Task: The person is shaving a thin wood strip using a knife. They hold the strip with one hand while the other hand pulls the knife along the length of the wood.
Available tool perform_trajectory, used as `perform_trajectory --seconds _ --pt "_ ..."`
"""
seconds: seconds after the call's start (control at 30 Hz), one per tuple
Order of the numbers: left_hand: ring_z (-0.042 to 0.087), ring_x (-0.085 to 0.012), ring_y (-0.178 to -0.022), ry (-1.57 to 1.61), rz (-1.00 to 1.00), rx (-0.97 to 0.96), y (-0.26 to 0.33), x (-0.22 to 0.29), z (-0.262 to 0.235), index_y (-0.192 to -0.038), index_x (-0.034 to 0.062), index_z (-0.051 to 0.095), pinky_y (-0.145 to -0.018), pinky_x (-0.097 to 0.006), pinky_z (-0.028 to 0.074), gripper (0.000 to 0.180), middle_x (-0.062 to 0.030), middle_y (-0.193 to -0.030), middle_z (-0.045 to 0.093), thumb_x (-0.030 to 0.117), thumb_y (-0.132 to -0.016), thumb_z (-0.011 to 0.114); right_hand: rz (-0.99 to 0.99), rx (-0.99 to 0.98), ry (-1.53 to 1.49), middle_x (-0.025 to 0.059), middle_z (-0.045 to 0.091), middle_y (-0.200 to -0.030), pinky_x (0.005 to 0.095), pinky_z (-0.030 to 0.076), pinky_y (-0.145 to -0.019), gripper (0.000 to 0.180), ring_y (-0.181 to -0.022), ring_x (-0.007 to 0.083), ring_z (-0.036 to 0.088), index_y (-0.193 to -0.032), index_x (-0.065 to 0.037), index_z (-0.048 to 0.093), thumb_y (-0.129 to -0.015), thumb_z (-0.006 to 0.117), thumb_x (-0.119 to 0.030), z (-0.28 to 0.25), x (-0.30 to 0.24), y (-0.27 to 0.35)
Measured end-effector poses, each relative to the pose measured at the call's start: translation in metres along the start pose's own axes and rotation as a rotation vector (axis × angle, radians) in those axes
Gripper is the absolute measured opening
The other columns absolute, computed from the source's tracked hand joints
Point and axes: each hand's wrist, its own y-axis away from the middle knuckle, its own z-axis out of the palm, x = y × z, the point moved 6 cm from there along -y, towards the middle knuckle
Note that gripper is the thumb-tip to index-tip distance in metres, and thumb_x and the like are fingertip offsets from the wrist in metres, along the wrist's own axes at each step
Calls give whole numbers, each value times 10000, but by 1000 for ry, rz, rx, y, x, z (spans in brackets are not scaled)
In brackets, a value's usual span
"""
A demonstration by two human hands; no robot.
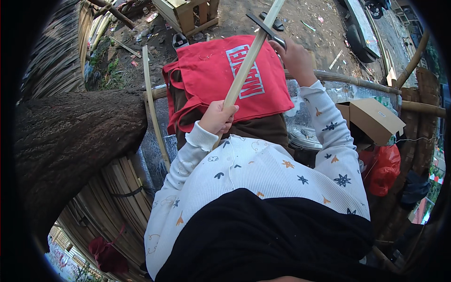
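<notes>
A long pale strip of split bamboo (243, 75) runs slantwise up and away from my lap. My left hand (218, 117) is closed around its lower part, close to my body. My right hand (298, 59) grips the dark handle of a knife (256, 21), and the blade lies across the strip's upper part. Whether the edge bites into the bamboo cannot be made out. Spread over my lap and knees is a red cloth tote bag (202, 58) with a pale printed panel, beneath the strip and both hands.
Another bamboo strip (152, 105) stands at my left beside a thick tree trunk (80, 129). Bundled strips (105, 202) are below it. At right are a metal container (305, 139), a cardboard box (376, 117) and a red plastic bag (383, 171). A wooden crate (185, 19) stands ahead.
</notes>
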Motion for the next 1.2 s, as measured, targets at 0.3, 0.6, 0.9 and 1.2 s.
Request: perform_trajectory --seconds 0.3,0.6,0.9,1.2 --pt "344 -50 -367 -15 55 190 -2 6 -19 -789 57 481 -318 -220 243 159 17 -537 401 168 -896 520 -342 -325 -274 135 568 -568 419 451 -484 459 -541 311 595 -790 -30 511 -824 560 -485 21 -86 106" --pt "404 -77 -377 -307 233 308 2 8 -18 -739 38 480 -342 -247 315 232 6 -491 413 196 -901 531 -327 -107 -73 108 527 -491 354 436 -406 470 -450 275 571 -703 -44 491 -812 575 -494 12 -77 73" --pt "352 -29 -388 -235 193 332 3 5 -21 -785 84 465 -321 -190 270 208 36 -574 404 231 -888 569 -250 -4 -5 124 567 -542 399 474 -463 505 -523 313 601 -721 -38 519 -822 535 -533 25 -52 28" --pt "379 -66 -364 -237 146 269 1 -4 -15 -759 41 473 -321 -237 290 213 24 -506 398 189 -896 544 -38 26 -40 201 616 -694 457 468 -570 577 -677 390 610 -807 -18 569 -856 439 -579 13 -14 -9"
